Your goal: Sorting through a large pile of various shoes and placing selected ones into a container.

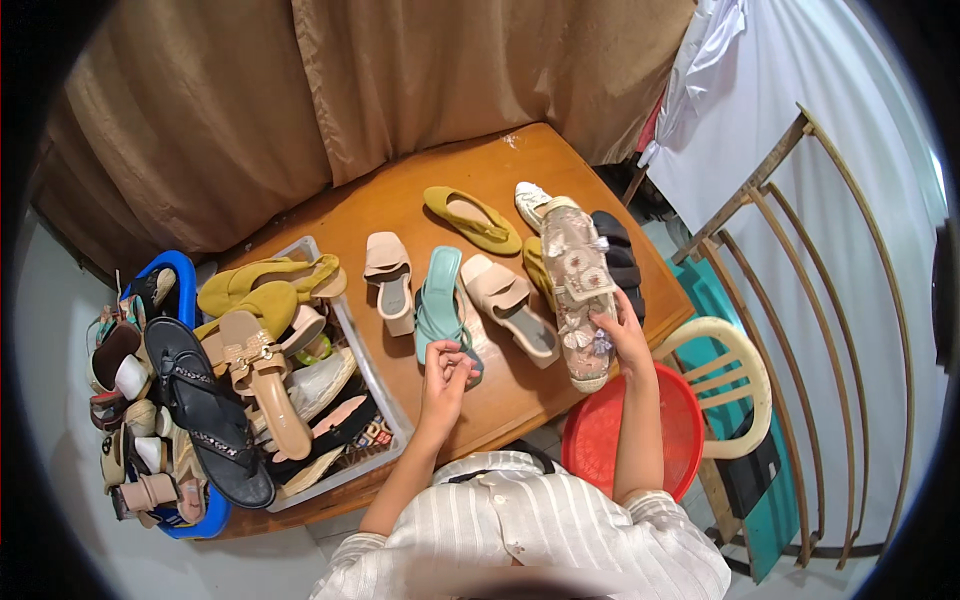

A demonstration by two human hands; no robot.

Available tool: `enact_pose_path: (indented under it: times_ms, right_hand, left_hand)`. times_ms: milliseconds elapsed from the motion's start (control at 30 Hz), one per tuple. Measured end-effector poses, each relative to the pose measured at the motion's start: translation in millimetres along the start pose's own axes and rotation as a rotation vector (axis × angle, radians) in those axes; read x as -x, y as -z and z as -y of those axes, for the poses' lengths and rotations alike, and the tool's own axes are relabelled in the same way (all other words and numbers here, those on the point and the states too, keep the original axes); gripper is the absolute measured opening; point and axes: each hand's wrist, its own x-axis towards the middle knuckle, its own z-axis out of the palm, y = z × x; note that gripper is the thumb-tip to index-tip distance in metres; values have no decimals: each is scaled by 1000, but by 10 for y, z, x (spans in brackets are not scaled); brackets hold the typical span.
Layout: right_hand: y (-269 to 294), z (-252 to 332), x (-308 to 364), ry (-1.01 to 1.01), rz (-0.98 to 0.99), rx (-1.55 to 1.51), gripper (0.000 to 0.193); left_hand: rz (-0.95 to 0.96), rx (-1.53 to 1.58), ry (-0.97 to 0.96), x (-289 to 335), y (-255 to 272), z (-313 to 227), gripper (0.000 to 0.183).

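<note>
Handling the floral mesh footwear, we judge, is the step in hand. Item one: this footwear, held to the right of the teal sandal, our landmark. Item two: right hand, clamped on the footwear's nearer part, thumb across its face. Item three: left hand, at the sandal's near end, fingers loosely bent, nothing seen in them; whether their tips meet the thumb or touch the sandal, we cannot tell. Next move, by our estimate: calls for a firm right grip with the left fingers free. Also listed: beige slides, either side of the sandal.
</note>
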Motion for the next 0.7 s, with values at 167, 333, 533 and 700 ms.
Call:
enact_pose_path:
  times_ms: [167,333,533,700]
  right_hand:
    - [114,-45,-779,-284,148,208,68]
    - [74,-405,-1356,-347,260,278,64]
    - [163,-751,-1530,-66,182,888,38]
    - [-159,-457,-1191,526,18,1081,28]
  left_hand:
    - [-68,-1,4,-119,-173,108,26]
    - [-196,-17,49,-163,-194,214,26]
    - [-255,-32,68,-157,-264,214,26]
    - [-267,-56,17,-116,-241,212,16]
